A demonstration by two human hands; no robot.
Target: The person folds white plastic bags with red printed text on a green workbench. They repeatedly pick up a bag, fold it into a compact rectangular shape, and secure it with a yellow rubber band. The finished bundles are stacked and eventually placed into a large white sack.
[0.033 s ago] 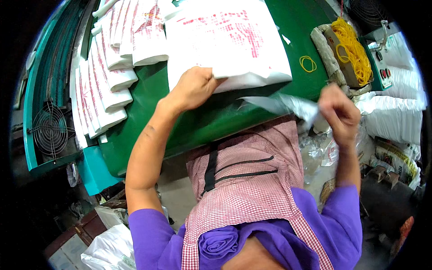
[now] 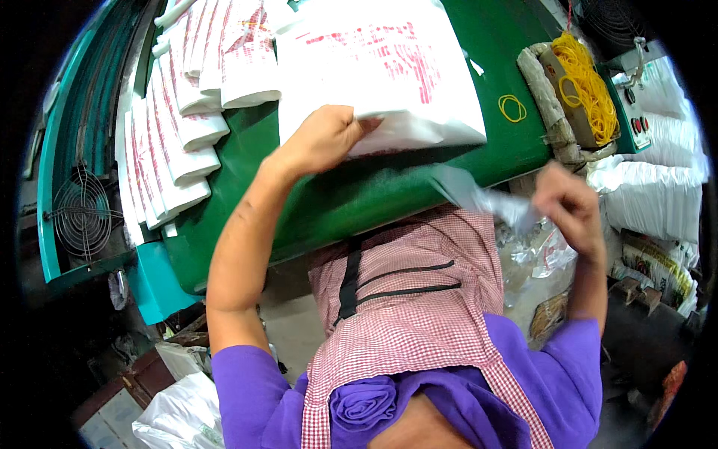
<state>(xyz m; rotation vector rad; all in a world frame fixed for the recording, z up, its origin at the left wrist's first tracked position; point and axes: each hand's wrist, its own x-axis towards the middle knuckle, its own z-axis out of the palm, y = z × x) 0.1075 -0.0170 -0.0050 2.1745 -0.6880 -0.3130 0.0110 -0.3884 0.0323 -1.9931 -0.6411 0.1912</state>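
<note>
A stack of white plastic bags [image 2: 351, 71] with red print lies flat on the green table [image 2: 336, 196]. My left hand [image 2: 327, 138] grips the near edge of the stack, its fingers closed and the thumb tucked under the edge. Off the table's right front corner, my right hand [image 2: 568, 198] is closed on a thin, translucent plastic strip [image 2: 479, 196]. The strip trails to the left over the table's front edge and is smeared by motion.
Folded bundles of printed white bags [image 2: 176, 142] overlap at the left. Yellow rubber bands [image 2: 587, 82] fill a box [image 2: 557, 90] at the right, with a loose rubber band [image 2: 512, 108] beside it. A wire fan guard [image 2: 84, 217] stands far left; white sacks [image 2: 651, 191] are stacked far right.
My right hand has moved slightly down toward me, and the strip's free end has swung right and down. The stack's near edge has shifted a little under my left hand.
</note>
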